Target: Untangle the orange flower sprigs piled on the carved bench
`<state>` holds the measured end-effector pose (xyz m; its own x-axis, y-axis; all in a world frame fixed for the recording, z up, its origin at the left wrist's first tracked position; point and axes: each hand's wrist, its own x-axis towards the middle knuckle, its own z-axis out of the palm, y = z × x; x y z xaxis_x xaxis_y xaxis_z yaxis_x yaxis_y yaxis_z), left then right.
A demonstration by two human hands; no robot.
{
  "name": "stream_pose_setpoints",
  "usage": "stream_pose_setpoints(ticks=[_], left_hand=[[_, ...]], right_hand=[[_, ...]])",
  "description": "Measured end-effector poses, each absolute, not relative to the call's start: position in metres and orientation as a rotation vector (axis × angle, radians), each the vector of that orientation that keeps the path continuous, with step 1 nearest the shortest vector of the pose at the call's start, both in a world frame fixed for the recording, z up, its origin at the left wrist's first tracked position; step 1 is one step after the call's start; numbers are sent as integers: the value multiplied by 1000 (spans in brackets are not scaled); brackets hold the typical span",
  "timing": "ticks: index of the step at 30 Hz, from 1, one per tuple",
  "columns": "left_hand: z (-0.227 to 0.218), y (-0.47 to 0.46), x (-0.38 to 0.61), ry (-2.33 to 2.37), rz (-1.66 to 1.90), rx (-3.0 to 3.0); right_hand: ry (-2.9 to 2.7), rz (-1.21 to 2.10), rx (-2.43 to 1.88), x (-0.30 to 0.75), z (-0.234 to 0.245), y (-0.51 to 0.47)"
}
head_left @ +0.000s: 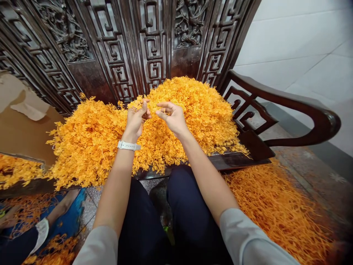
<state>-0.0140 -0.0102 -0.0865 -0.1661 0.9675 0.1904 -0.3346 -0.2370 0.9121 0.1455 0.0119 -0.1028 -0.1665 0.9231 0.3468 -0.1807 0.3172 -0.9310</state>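
My left hand (136,117), with a pale watch strap (128,145) on its wrist, is raised over a heap of yellow-orange, flower-like pieces (190,99). Its thumb and fingers are closed around a small sprig of the same orange material, partly lost against the heap. Facing it, my right hand (174,117) has thumb and fingertips drawn together in a loose pinch. Whatever lies in that pinch blends with the orange behind and is too small to make out. A short gap separates the two hands.
The heap covers the seat of a dark carved wooden bench (231,160) with a curved armrest (298,101). Cardboard (30,125) stands at left. Thin orange strands (273,206) cover the floor at right. Another person's leg (62,206) shows at lower left beside a blue sheet (70,217).
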Motion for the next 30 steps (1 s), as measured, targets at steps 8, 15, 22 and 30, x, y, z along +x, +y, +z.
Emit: stream_pose_setpoints(ticks=[8, 15, 22, 30], left_hand=[[-76, -16, 9, 979, 1564, 786], [-89, 3, -12, 936, 1641, 349], [-81, -9, -41, 837, 1586, 827], [-81, -19, -20, 1027, 1335, 1229]], right_hand=[[-1580, 1051, -655, 146, -102, 10], [-1691, 1327, -136, 152, -77, -13], [-1205, 1189, -715, 151, -86, 2], [-1287, 933, -872, 152, -95, 9]])
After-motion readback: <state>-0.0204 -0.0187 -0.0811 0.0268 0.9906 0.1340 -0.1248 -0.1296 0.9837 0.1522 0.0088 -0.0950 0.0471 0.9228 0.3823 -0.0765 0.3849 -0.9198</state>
